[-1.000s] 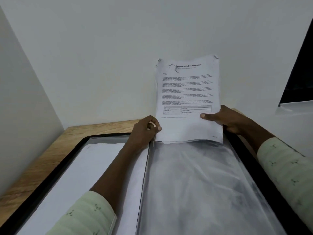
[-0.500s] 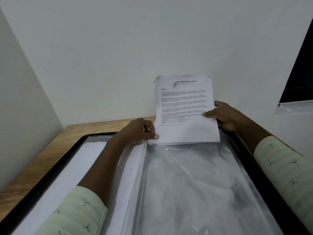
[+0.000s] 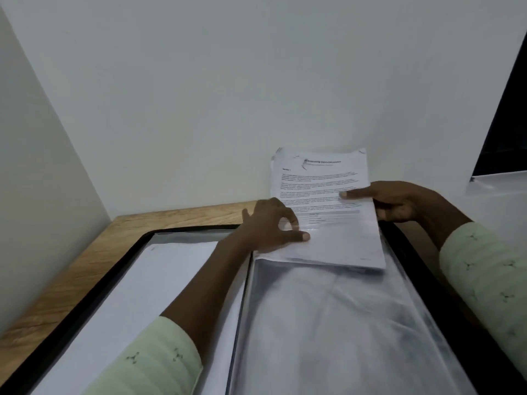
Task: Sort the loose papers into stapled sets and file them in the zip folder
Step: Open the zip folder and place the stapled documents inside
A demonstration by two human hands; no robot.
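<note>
Head view: the stack of white printed papers (image 3: 330,238) leans at the far end of the open black-rimmed zip folder (image 3: 328,337) on the wooden counter (image 3: 71,280). The left hand (image 3: 271,226) pinches the stack's lower left edge. The right hand (image 3: 399,201) curls its fingers round the right edge, thumb on top.

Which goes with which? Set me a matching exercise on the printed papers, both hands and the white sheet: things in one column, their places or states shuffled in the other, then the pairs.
Things
1. printed papers
2. left hand
3. right hand
4. white sheet

Places or states
A. lies flat in the left half of the folder
B. grips the right edge of the stack, thumb on top
C. held tilted over the far end of the clear sleeve
D. pinches at the stack's near left corner

Pairs: 1-C, 2-D, 3-B, 4-A
</note>
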